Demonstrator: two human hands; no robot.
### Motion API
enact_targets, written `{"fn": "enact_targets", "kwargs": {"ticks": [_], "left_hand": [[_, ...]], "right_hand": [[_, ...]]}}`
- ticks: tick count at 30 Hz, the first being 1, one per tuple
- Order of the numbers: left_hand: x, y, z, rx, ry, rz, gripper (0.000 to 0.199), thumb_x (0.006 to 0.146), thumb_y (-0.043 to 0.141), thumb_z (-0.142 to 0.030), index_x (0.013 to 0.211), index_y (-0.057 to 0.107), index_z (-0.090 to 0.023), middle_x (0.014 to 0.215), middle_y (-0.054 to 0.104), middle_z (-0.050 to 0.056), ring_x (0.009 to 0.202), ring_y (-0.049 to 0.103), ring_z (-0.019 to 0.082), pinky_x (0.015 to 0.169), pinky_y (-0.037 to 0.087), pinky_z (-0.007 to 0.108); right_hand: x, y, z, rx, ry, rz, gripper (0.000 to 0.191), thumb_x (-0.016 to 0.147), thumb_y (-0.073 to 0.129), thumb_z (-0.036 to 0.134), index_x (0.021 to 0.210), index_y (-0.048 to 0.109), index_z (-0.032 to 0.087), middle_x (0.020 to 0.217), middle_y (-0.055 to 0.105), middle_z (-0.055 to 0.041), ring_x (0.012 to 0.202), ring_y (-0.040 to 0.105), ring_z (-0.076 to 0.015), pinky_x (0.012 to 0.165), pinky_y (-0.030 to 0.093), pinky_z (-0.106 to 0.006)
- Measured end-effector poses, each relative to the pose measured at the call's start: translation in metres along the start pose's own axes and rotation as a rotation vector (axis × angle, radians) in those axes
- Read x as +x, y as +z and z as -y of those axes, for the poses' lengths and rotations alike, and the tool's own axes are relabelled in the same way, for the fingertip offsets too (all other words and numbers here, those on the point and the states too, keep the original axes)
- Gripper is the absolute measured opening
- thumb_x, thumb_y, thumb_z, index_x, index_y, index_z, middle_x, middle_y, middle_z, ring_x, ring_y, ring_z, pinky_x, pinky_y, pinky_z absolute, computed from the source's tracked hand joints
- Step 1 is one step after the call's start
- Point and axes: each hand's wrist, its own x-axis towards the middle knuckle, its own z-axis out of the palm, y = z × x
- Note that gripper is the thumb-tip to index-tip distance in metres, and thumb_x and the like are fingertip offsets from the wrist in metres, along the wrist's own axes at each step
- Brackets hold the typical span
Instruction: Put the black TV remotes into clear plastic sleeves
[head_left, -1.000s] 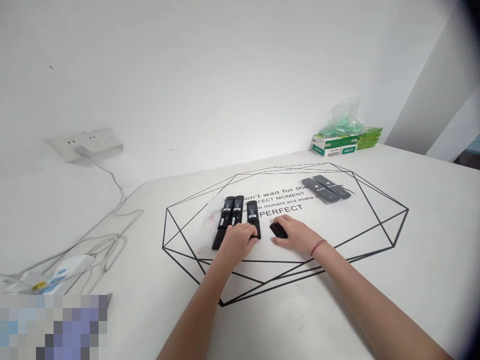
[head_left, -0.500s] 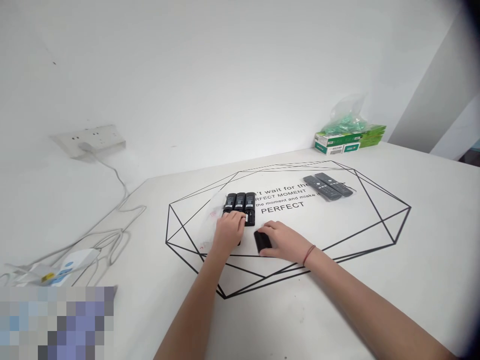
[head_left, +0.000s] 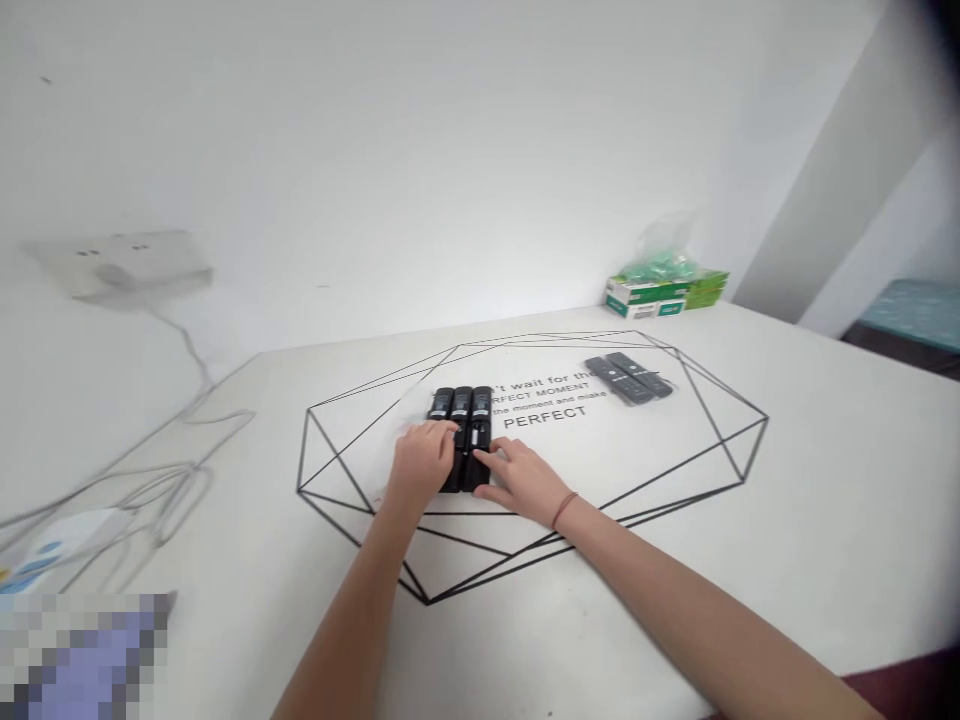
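Note:
Three black remote controls (head_left: 481,405) lie side by side, backs up, on the white table. The right-hand one shows an open recess with a pale spot in it. My left hand (head_left: 422,462) rests on the left and middle remotes, its fingers curled over them and hiding part of their backs. With thumb and fingers, my right hand (head_left: 527,482) grips a black battery cover (head_left: 474,474) at the near end of the right-hand remote. Whether the cover is seated there I cannot tell.
Two dark grey remotes (head_left: 628,378) lie buttons up at the right. Green and white boxes (head_left: 649,293) with a clear plastic bag (head_left: 664,250) stand by the wall. Loose cables (head_left: 176,470) run along the left, below a wall socket (head_left: 142,262).
My right hand has brought the battery cover leftward from the bare table to the near end of the right-hand remote. My left hand stays on the remotes. The view has shifted.

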Motion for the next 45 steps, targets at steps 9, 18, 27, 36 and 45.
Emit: {"fn": "enact_targets", "kwargs": {"ticks": [9,18,27,36,45], "left_hand": [[0.001,0.007,-0.001,-0.038,0.038,0.074,0.031,0.089,0.032,-0.022,0.096,0.062,-0.020,0.095,0.068,0.005,0.088,0.058,0.020,0.081,0.041,0.034],[-0.004,0.004,-0.010,0.008,0.001,0.117,0.031,0.087,0.034,-0.020,0.097,0.064,-0.020,0.097,0.067,0.006,0.088,0.056,0.021,0.078,0.042,0.035],[-0.002,-0.008,0.005,0.024,-0.083,0.170,0.036,0.082,0.033,-0.014,0.099,0.065,-0.020,0.101,0.067,0.005,0.095,0.056,0.022,0.085,0.043,0.036],[-0.002,-0.022,0.005,-0.202,-0.102,0.231,0.034,0.085,0.034,-0.023,0.099,0.065,-0.021,0.101,0.068,0.003,0.094,0.060,0.018,0.083,0.046,0.029],[-0.002,-0.035,0.012,-0.121,-0.214,0.227,0.032,0.085,0.033,-0.024,0.097,0.063,-0.022,0.101,0.067,0.003,0.094,0.058,0.018,0.082,0.043,0.028]], "right_hand": [[-0.013,-0.040,-0.079,0.098,0.216,-0.107,0.033,0.082,0.054,0.045,0.105,0.066,0.024,0.107,0.060,-0.0072,0.102,0.054,-0.0216,0.092,0.039,-0.038],[0.006,-0.013,-0.059,0.024,0.276,-0.109,0.043,0.078,0.059,0.039,0.115,0.058,0.016,0.105,0.061,-0.0113,0.103,0.051,-0.0249,0.089,0.038,-0.037],[0.000,-0.011,-0.025,0.254,-0.027,-0.292,0.022,0.074,0.054,0.006,0.086,0.064,0.022,0.097,0.059,-0.0043,0.089,0.053,-0.0182,0.081,0.043,-0.034],[-0.004,-0.004,-0.007,0.223,-0.230,-0.087,0.039,0.074,0.044,-0.001,0.099,0.065,0.020,0.097,0.057,-0.0061,0.084,0.055,-0.0148,0.076,0.047,-0.028],[-0.002,-0.003,0.000,0.093,-0.219,-0.020,0.026,0.082,0.055,0.018,0.106,0.065,0.022,0.100,0.064,-0.0084,0.092,0.056,-0.0218,0.083,0.047,-0.039]]}}
